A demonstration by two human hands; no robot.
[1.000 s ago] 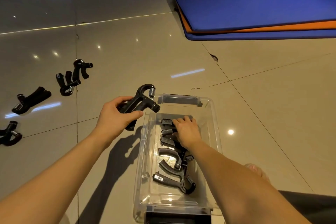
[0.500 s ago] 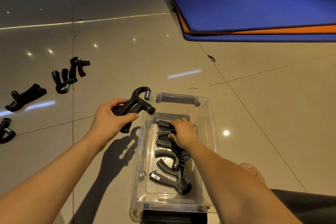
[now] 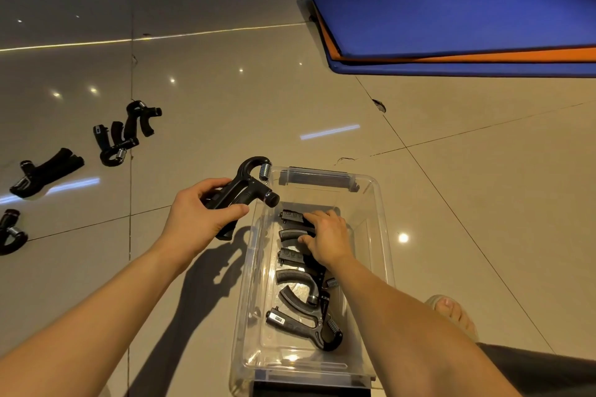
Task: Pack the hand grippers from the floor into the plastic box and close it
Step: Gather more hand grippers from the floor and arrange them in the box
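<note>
A clear plastic box (image 3: 383, 235) stands open on the tiled floor in front of me. My left hand (image 3: 196, 219) grips a black hand gripper (image 3: 245, 187) just left of the box's far left corner, above the rim. My right hand (image 3: 325, 240) is inside the box, its fingers resting on the upper black grippers (image 3: 292, 216) of a row. More packed grippers (image 3: 300, 325) lie nearer to me in the box. Several black grippers remain on the floor at left: one pair (image 3: 121, 135), another (image 3: 45, 171) and one at the frame edge (image 3: 11, 232).
Stacked blue and orange mats (image 3: 451, 29) lie at the far right. A dark latch (image 3: 317, 177) sits on the box's far rim and another on the near end (image 3: 309, 390). My foot (image 3: 451, 313) shows right of the box. Glossy tiles stretch between the box and the loose grippers.
Both hands stay nearly where they were. The left hand keeps its gripper beside the box corner, and the right hand stays on the grippers inside; the camera view shifted slightly.
</note>
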